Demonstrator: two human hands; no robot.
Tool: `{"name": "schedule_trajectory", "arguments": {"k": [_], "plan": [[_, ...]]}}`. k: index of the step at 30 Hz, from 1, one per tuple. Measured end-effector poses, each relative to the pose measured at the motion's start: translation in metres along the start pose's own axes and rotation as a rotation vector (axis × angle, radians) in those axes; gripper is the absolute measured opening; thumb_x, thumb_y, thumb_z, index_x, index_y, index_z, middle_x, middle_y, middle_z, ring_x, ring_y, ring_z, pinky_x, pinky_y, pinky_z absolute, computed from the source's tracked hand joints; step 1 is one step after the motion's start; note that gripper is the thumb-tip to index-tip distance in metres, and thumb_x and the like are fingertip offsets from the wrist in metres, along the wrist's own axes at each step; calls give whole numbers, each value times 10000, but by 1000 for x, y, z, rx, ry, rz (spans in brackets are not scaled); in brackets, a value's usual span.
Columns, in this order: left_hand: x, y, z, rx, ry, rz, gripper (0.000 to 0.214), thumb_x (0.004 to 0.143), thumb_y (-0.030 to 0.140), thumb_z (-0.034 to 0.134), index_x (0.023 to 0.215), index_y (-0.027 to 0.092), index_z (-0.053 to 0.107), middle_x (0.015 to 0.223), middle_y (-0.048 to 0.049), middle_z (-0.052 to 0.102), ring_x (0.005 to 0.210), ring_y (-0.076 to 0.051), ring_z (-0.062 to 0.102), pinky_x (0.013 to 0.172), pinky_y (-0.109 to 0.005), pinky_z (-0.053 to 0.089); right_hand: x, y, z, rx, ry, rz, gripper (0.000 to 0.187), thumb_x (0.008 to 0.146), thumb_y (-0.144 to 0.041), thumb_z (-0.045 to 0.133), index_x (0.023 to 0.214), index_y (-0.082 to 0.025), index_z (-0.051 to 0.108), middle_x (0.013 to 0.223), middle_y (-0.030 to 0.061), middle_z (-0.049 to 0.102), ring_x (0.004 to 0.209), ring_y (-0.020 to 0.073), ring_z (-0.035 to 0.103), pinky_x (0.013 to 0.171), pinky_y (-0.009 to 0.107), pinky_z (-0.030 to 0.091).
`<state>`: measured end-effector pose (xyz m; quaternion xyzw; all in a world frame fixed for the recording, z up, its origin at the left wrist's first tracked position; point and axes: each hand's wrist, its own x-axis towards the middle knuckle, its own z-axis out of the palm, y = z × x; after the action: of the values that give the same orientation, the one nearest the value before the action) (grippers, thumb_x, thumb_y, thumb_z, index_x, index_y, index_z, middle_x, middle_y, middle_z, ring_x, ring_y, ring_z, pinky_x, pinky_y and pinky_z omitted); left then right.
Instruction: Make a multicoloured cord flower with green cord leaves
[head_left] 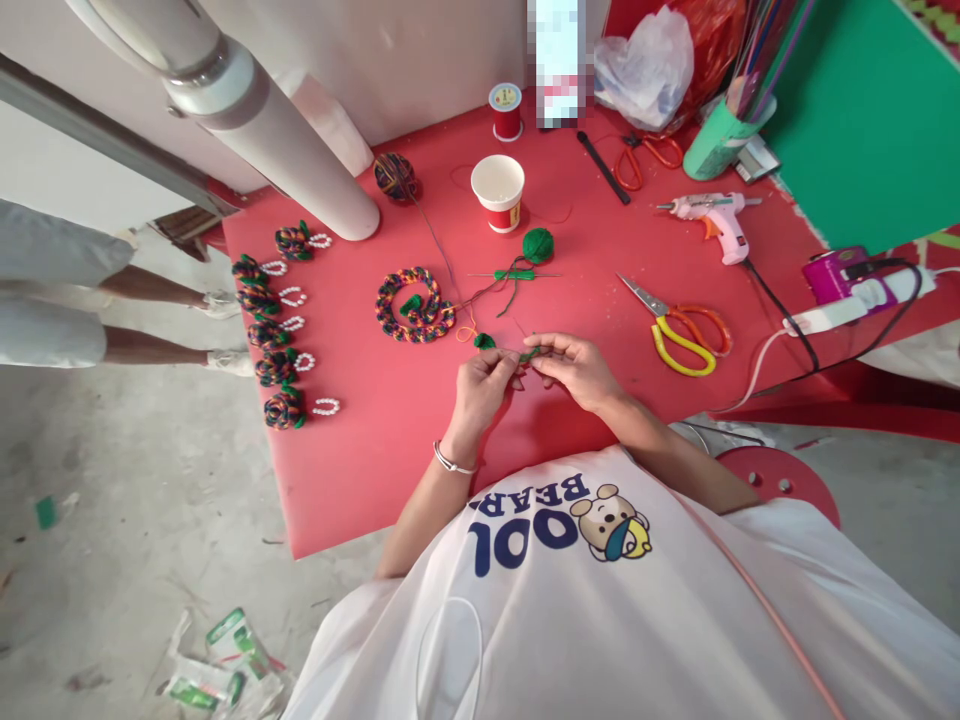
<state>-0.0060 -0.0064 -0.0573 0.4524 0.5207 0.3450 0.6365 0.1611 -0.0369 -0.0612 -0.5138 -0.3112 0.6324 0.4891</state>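
My left hand point(482, 383) and my right hand point(574, 368) meet near the front of the red table. Both pinch a small piece of green yarn work point(529, 354) between their fingertips. A green crocheted bit point(484, 342) shows just beyond my left fingers. Farther off lie a crochet hook with a green handle point(514, 274) and a green yarn ball point(538, 244). To the left is a coiled multicoloured crocheted strip point(386, 308) with a green piece inside its curl. A dark multicoloured yarn ball point(394, 176) sits behind it, its strand running forward.
Several crocheted flowers with white bead loops point(276, 368) line the table's left edge. Yellow-and-red-handled scissors point(679, 335) lie right of my hands. Beyond are a paper cup point(498, 190), a thread spool point(505, 112), a pink glue gun point(716, 222) and a power strip point(862, 303). A person's legs point(150, 290) stand at left.
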Motion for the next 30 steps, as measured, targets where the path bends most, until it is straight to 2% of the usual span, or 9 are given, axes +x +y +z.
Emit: {"name": "schedule_trajectory", "arguments": {"k": [5, 13, 19, 30], "plan": [[0, -4, -2, 58, -43, 49, 429, 850, 597, 786, 780, 178, 723, 608, -15, 666, 504, -108, 589, 496, -230, 444, 2, 3, 1, -37, 25, 1, 476, 723, -490, 904, 1085, -204, 786, 779, -16, 689, 576, 92, 542, 500, 248, 454], [-3, -7, -1, 42, -16, 66, 526, 906, 669, 720, 739, 171, 699, 593, -16, 654, 484, -93, 562, 498, -233, 445, 4, 8, 6, -6, 88, -19, 454, 675, -480, 923, 1006, -208, 771, 743, -36, 662, 523, 82, 536, 488, 258, 455], [-5, -1, -1, 26, 11, 47, 478, 663, 575, 953, 795, 164, 745, 599, 8, 657, 505, -96, 563, 503, -232, 451, 4, 7, 7, -23, 91, -4, 435, 690, -477, 904, 1013, -213, 778, 756, -37, 663, 508, 68, 516, 469, 242, 441], [-4, -11, -2, 3, -25, 99, 320, 852, 472, 812, 762, 172, 747, 674, -15, 669, 588, -106, 588, 599, -248, 500, 3, 5, 6, -24, 63, -11, 411, 688, -464, 896, 986, -203, 783, 705, -46, 643, 520, 84, 542, 507, 261, 468]]}}
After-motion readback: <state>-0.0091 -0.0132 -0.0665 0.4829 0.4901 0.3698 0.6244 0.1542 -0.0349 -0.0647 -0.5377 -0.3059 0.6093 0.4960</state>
